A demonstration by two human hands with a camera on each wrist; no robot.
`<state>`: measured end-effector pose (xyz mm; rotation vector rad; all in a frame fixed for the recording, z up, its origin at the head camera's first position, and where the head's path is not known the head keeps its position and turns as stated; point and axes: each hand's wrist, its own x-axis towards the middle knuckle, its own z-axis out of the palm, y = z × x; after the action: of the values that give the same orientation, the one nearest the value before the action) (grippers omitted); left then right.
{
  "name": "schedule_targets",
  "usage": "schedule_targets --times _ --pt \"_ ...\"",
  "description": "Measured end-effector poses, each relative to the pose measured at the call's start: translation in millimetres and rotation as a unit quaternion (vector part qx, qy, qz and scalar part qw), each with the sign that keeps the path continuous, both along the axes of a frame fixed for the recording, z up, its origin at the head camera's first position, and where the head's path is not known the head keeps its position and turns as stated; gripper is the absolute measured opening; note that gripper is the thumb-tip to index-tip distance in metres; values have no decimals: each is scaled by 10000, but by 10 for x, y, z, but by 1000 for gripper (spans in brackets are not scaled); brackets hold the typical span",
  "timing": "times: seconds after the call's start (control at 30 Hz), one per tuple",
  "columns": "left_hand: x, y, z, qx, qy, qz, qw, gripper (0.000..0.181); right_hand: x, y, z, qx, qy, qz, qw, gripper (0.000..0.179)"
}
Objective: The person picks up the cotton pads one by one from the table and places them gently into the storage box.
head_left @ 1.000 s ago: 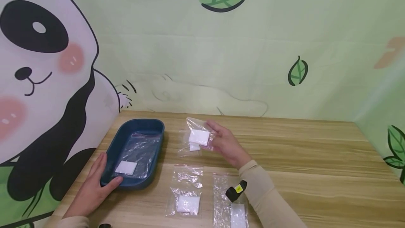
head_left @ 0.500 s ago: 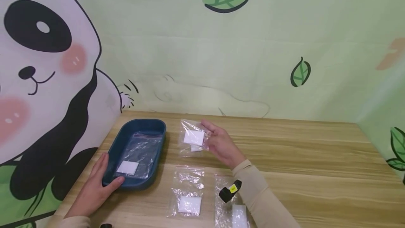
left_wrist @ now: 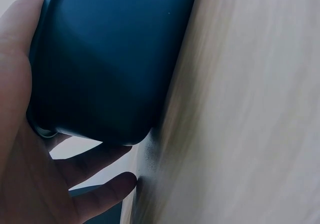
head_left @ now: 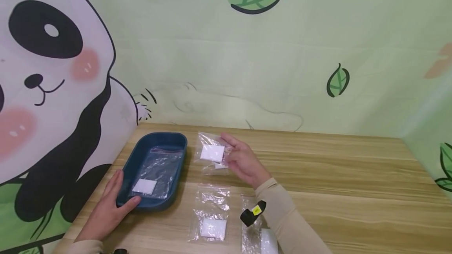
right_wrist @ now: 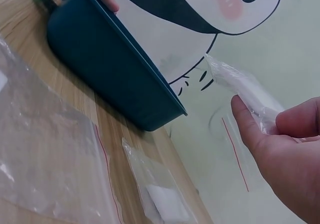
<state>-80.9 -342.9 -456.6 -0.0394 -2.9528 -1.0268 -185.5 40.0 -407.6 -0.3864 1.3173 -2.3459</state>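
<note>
My right hand point(head_left: 247, 166) pinches a clear zip bag point(head_left: 212, 153) with a white square piece inside, raised off the table just right of the blue tray point(head_left: 179, 177). In the right wrist view, thumb and fingers point(right_wrist: 245, 119) grip the bag's edge. Below it lies another such bag, whose white piece point(head_left: 221, 166) shows partly. My left hand point(head_left: 107, 213) holds the tray's near-left corner, thumb at the near rim and fingers along the outer left side. The left wrist view shows the palm against the tray wall point(left_wrist: 110, 59). Inside the tray lies a zip bag point(head_left: 160, 166) with a white piece.
Two more zip bags with white pieces lie nearer: one bag point(head_left: 213, 228) in front, another point(head_left: 247, 232) partly under my right forearm. The wooden table point(head_left: 335, 175) meets a green printed backdrop point(head_left: 282, 69) at the back and left.
My right hand has moved left with the raised bag, closer to the tray. The left hand keeps its hold on the tray. The head view has shifted slightly.
</note>
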Motion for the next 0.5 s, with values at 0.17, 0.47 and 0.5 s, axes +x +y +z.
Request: schedule_targets --times 0.17,0.47,0.5 --pt "11 -18 -15 8 -4 17 10000 105 -13 -95 -7 -46 110 139 9998 79" --pt "0 4 9 21 -42 30 10000 106 -39 -334 -30 -2 80 150 9999 80" --pt "-2 4 12 10 -61 35 10000 106 -40 -366 -31 3 70 159 9998 81"
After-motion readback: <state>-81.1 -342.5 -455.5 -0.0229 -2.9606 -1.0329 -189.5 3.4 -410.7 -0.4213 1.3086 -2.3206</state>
